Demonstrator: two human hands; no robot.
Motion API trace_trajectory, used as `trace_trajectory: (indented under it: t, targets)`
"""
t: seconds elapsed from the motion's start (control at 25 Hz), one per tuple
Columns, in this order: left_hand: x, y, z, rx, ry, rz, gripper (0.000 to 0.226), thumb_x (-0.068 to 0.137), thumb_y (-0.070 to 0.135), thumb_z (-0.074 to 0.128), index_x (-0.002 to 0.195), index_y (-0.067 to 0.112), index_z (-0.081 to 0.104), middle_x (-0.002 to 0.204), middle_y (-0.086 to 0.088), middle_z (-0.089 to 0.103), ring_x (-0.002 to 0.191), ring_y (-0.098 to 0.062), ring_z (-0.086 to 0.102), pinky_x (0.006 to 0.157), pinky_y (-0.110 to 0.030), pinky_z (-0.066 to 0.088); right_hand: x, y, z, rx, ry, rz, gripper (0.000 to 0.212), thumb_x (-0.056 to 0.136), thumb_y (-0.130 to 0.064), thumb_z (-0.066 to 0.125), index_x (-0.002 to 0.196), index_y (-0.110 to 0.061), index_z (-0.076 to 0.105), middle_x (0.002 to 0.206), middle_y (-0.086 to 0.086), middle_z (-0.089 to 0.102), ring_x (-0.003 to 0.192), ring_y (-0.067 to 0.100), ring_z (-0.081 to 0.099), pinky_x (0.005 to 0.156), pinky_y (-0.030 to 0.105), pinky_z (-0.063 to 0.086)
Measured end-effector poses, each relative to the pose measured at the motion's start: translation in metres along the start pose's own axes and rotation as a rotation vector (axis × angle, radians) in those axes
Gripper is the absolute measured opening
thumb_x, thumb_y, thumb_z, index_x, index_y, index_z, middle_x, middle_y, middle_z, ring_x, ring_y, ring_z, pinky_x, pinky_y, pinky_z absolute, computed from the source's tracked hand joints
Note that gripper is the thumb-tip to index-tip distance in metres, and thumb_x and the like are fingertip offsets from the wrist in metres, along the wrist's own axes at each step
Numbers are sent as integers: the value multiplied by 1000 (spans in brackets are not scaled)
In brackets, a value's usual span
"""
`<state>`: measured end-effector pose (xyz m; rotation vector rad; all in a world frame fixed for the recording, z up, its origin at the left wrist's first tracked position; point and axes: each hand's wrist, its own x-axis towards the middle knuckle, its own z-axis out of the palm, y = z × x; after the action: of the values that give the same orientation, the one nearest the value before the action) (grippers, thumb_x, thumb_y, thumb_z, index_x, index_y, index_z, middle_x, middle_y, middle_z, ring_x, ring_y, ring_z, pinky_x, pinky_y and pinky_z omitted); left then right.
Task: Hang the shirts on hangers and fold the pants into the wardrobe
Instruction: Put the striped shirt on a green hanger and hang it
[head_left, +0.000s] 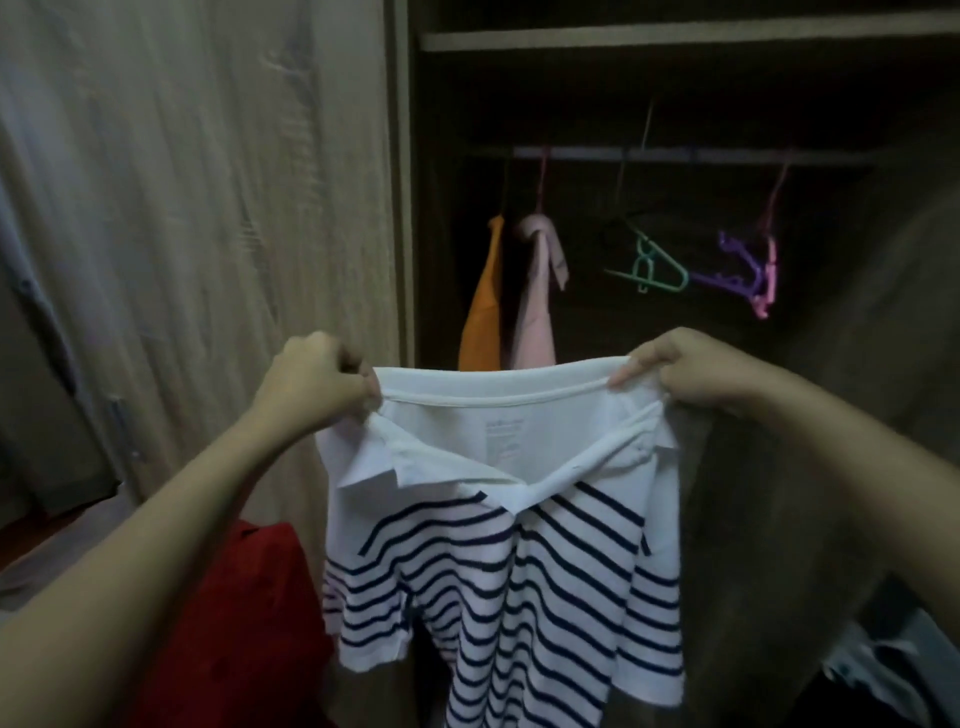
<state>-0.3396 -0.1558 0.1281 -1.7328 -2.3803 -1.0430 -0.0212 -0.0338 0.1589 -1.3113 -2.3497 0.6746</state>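
The left hand (317, 379) is curled with its fingertips (370, 388) pinching one end of the striped shirt's (498, 571) back neck edge. The right hand (685, 369) pinches the other end, and most of its fingers are tucked behind the cloth and hidden. Stretched between the two grips, the white edge runs nearly level. The shirt hangs down from it in front of the open wardrobe, its front towards the camera.

Just below the fingers, inside the neck, is a faint printed label (500, 441) in grey. The writing is too blurred to read. Under it the collar (511, 483) lies rumpled and folded over. The dark stripes start below the collar, and the shirt's hem is cut off by the bottom of the frame.

Below the left hand, a red garment (244, 623) is partly hidden behind the forearm and the shirt. Low under the right forearm lies a pale cloth (872, 670), too dim to make out.

Beyond the fingers the wardrobe is dark. An orange shirt (485, 306) and a pink shirt (535, 301) hang from the rail (675, 154) above the left grip, their lower parts covered by the held shirt. Further right hang a green hanger (657, 267), a purple hanger (732, 270) and a pink hanger (770, 265), bare and tangled close together. A wooden door (208, 208) stands left of the left hand.
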Motion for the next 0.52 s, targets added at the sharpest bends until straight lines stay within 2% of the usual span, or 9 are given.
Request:
trace_trajectory:
  t: [0.08, 0.16, 0.2, 0.32, 0.36, 0.44, 0.52]
  targets:
    - [4, 16, 14, -180, -99, 59, 17, 73, 11, 62, 66, 22, 72, 84, 4, 69, 76, -12, 64, 72, -34, 55, 0, 9, -10, 25, 39, -17, 48, 80, 13, 42, 106, -17, 71, 111, 4, 64, 102, 22, 62, 87, 36, 52]
    - [8, 34, 27, -394, -166, 156, 13, 69, 24, 61, 78, 27, 70, 106, 9, 57, 85, -3, 58, 75, -22, 48, 4, 15, -19, 37, 80, -82, 56, 74, 16, 38, 108, -17, 69, 115, -1, 62, 106, 19, 61, 90, 33, 51]
    - [13, 41, 33, -445, -147, 184, 18, 68, 31, 61, 85, 27, 68, 109, 8, 52, 89, -3, 56, 75, -19, 45, 7, 17, -23, 19, 79, -129, 59, 72, 17, 36, 108, -18, 68, 118, -4, 60, 110, 16, 58, 92, 32, 50]
    - [39, 78, 61, -453, -11, 151, 13, 83, 22, 62, 93, 30, 63, 106, 2, 59, 93, -15, 60, 80, -30, 49, 17, 25, -34, -126, 3, -260, 60, 69, 14, 40, 112, -18, 66, 126, -6, 53, 120, 9, 48, 101, 27, 43]
    - [48, 96, 69, -466, 8, 144, 15, 84, 18, 61, 92, 31, 62, 100, 2, 63, 90, -16, 63, 76, -32, 51, 19, 28, -38, -181, -14, -282, 59, 68, 13, 42, 113, -17, 66, 128, -5, 51, 122, 8, 46, 103, 25, 40]
    - [65, 130, 85, -494, 32, 147, 19, 85, 16, 58, 96, 31, 61, 92, 6, 65, 77, -9, 65, 65, -24, 51, 23, 37, -45, -245, -35, -299, 56, 70, 11, 45, 116, -15, 65, 132, -3, 49, 124, 9, 43, 105, 26, 37]
    - [83, 164, 101, -553, 49, 164, 26, 85, 17, 57, 108, 27, 61, 95, 6, 66, 79, -8, 65, 67, -24, 52, 28, 47, -53, -277, -50, -318, 56, 71, 10, 46, 118, -14, 63, 133, -3, 49, 125, 10, 43, 107, 26, 35]
